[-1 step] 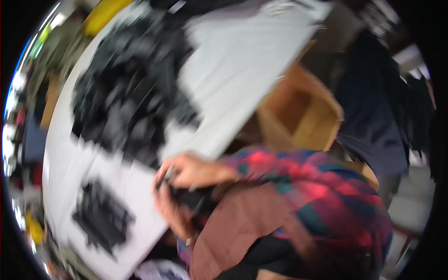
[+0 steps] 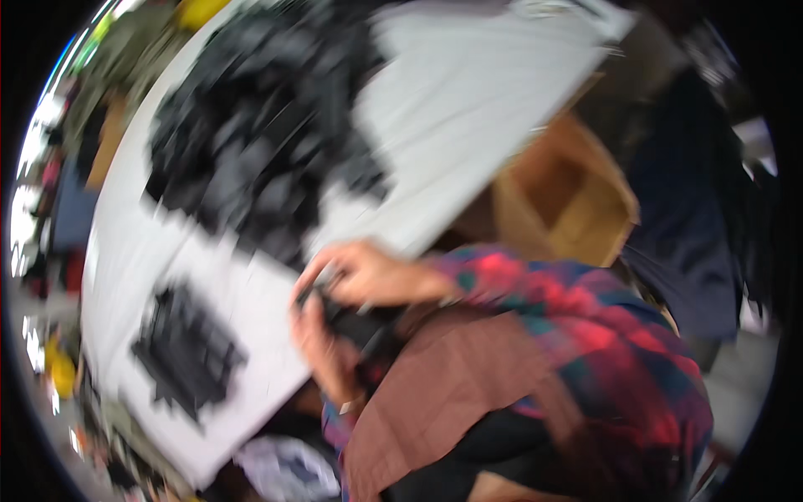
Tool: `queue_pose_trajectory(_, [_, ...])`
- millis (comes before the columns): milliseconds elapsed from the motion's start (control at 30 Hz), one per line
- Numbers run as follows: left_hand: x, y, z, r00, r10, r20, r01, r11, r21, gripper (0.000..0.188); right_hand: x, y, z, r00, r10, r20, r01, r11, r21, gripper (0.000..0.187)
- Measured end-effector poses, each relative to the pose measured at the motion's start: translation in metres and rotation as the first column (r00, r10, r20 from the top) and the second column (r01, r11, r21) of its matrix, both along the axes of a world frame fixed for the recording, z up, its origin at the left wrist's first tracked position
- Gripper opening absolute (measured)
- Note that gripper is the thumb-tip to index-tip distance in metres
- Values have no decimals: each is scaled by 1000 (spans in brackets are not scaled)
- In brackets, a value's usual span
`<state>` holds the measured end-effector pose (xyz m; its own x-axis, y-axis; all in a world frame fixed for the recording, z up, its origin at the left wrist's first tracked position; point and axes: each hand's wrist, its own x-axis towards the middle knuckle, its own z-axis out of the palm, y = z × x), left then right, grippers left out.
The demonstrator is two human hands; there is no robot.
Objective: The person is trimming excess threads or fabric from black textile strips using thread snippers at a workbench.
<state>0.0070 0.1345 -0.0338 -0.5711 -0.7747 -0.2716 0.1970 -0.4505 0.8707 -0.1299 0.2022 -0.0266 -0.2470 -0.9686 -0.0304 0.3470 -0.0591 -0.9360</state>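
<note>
Both of my hands are close together in front of my body at the table's near edge. My right hand [image 2: 372, 274] has curled fingers and meets the fingertips of my left hand [image 2: 322, 347]. Between them is a black cloth piece [image 2: 368, 328], hanging toward my brown apron. A small shiny spot shows at the right fingers; blur hides what it is. Left of my hands lies a neat stack of black cloth pieces [image 2: 188, 351] on a white board or sheet. Beyond them spreads a large loose heap of black pieces [image 2: 259, 134].
The white-covered table [image 2: 452, 109] runs from lower left to upper right. Beside its right edge stands an open cardboard box [image 2: 519, 209]. Dark garments [image 2: 686, 226] hang further right. A whitish plastic bag [image 2: 284, 470] lies below the table's near corner.
The whole view has shifted, so table, heap and hands appear higher and slightly further right. My hands stay together on the black cloth piece.
</note>
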Motion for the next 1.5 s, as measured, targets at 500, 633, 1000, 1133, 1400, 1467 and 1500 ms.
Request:
queue_pose_trajectory(500, [17,-10,-9,979,1,-206,47,972,229,30,-12,-1,-8,492,-228,-840,184,971,-156,18])
queue_pose_trajectory(633, [17,-10,-10,979,2,-203,46,972,232,29,-11,-5,-11,460,-243,-854,167,968,-185,15])
queue_pose_trajectory(1000, [16,-10,-13,960,-49,-275,118,963,240,27,-13,-10,-9,291,-337,-896,136,941,-310,18])
queue_pose_trajectory(1133, [15,-9,-15,965,-23,-262,93,962,257,30,-14,-11,-13,292,-346,-892,136,938,-319,16])
queue_pose_trajectory(1400, [16,-5,-18,967,23,-255,45,966,256,41,-13,-21,12,222,-320,-921,34,946,-321,15])
queue_pose_trajectory(1467, [16,-5,-17,968,9,-252,53,970,237,38,-13,-23,13,166,-325,-931,0,944,-329,14])
queue_pose_trajectory(1500, [16,-5,-17,969,-8,-245,64,973,220,36,-13,-24,11,189,-340,-921,3,938,-346,14])
